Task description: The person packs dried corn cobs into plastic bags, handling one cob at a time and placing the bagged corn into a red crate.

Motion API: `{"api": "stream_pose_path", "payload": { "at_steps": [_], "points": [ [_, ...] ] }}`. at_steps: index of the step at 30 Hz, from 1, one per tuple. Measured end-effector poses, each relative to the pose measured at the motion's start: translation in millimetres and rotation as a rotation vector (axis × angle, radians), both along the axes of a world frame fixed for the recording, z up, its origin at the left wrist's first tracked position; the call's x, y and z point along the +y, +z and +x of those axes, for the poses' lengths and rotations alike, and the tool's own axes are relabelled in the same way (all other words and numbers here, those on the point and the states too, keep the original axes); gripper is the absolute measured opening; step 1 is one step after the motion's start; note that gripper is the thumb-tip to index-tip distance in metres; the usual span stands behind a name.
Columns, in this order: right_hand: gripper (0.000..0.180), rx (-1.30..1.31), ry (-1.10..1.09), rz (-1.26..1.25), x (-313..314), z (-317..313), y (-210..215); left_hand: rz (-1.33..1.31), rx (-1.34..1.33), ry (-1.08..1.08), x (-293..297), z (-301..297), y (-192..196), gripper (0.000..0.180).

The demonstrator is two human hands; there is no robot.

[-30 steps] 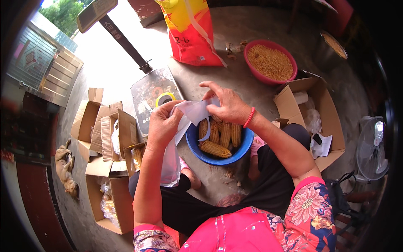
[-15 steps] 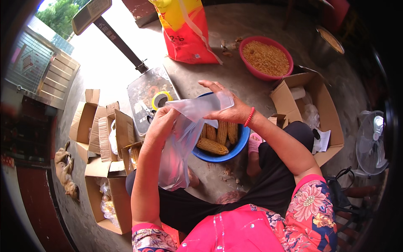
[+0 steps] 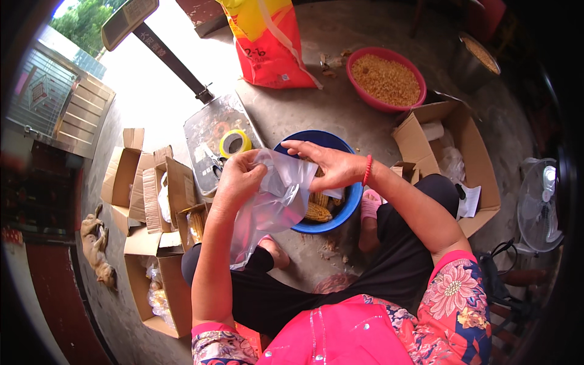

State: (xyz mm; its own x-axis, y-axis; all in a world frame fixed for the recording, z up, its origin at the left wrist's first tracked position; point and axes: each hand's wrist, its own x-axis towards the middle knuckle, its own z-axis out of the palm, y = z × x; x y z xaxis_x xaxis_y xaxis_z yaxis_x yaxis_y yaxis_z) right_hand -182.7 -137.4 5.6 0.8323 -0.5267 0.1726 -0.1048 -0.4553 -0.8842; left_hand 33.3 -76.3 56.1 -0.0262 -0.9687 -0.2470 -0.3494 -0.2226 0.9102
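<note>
My left hand [image 3: 238, 182] is closed on the edge of a clear plastic bag [image 3: 277, 204], which hangs down between my knees. Across from it, my right hand [image 3: 337, 167] has its fingers stretched out and the thumb apart, with the bag's mouth right at the fingertips. A red beaded bracelet [image 3: 367, 170] circles that wrist. Beneath both hands stands a blue tub [image 3: 322, 229] of dried corn cobs [image 3: 317, 213], partly covered by the bag and my right hand.
Ahead is a platform scale [image 3: 204, 125] bearing yellow tape [image 3: 235, 143] and scissors [image 3: 214, 159]. Beyond are a red-yellow sack [image 3: 277, 61] and a pink basin [image 3: 351, 83] of kernels. Open cartons flank me, left [image 3: 173, 292] and right [image 3: 483, 182]. A dog [image 3: 97, 255] lies far left; a fan [image 3: 538, 204] stands right.
Both hands have come down a little, and the bag's upper edge has dropped from between my right thumb and fingers. The bag has swung right over the tub, covering more of the cobs.
</note>
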Motion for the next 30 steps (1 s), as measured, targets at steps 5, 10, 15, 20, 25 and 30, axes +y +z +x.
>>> {"api": "stream_pose_path", "payload": {
  "at_steps": [5, 10, 15, 20, 25, 30],
  "points": [
    [0.078, 0.092, -0.226, -0.289, 26, 16, -3, 0.021, -0.071, -0.071, 6, -12, 7, 0.019],
    [0.012, -0.065, -0.317, 0.199, 2, 4, 10, -0.046, -0.098, -0.084, 3, -5, -4, 0.019],
    [0.022, -0.316, -0.173, 0.753, -12, -13, 22, 0.028, 0.155, -0.063, 5, -9, 10, 0.016],
    [0.027, -0.103, 0.081, 0.523, 0, -13, 47, -0.033, 0.532, 0.006, 6, 0, 4, 0.016],
    [0.017, -0.426, -0.352, 0.630, -39, -36, 31, 0.055, 0.505, -0.110, 6, 1, 11, 0.015],
    [0.021, -0.385, -0.492, 0.602, -34, -37, 40, -0.015, 0.587, -0.125, 6, -1, 11, 0.017]
  ]
}}
